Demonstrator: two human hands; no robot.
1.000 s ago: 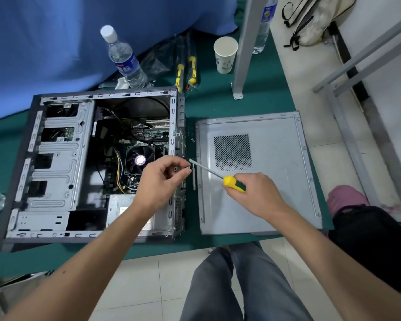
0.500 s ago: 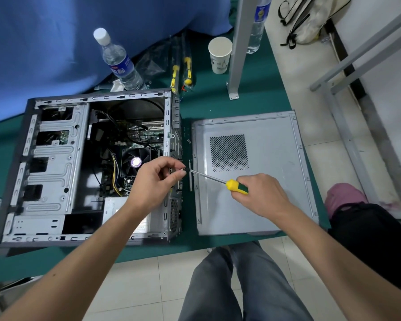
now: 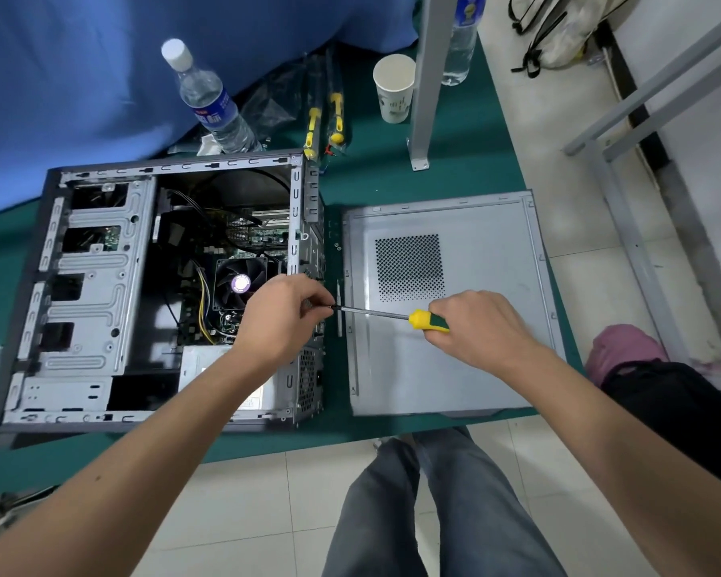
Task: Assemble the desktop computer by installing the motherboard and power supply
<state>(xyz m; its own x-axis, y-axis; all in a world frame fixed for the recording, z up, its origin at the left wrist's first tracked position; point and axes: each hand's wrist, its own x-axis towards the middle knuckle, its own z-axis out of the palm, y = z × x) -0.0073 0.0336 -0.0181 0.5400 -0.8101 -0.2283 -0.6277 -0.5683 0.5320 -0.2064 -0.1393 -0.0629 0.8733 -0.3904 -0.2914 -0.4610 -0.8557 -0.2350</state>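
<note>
- Head view: my right hand [image 3: 481, 329] is curled tight round the yellow-and-green handle of the screwdriver [image 3: 417, 317], its thin steel shaft lying nearly level and pointing left.
- My left hand [image 3: 286, 316] has its fingertips pinched together right at the shaft's tip, against the rear edge of the computer case [image 3: 88, 285]; whether a screw sits between those fingers I cannot tell, it is too small to see.
- The case lies on its side on the green table [image 3: 454, 177], open face up: stamped grey sheet metal, ribbed drive bays on the left.
- Inside it, the motherboard [image 3: 250, 235] sits flat in the far half, with a black square fan [image 3: 240, 283] on it and yellow wires beside that.
- The boxy silver power supply [image 3: 209, 368] fills the near corner, partly under my left forearm.
- Just right of the case lies the flat grey side panel [image 3: 475, 368], smooth with a perforated square vent.
- Behind: a clear plastic water bottle [image 3: 211, 106] with a white cap, and a paper cup [image 3: 394, 89] standing upright.
</note>
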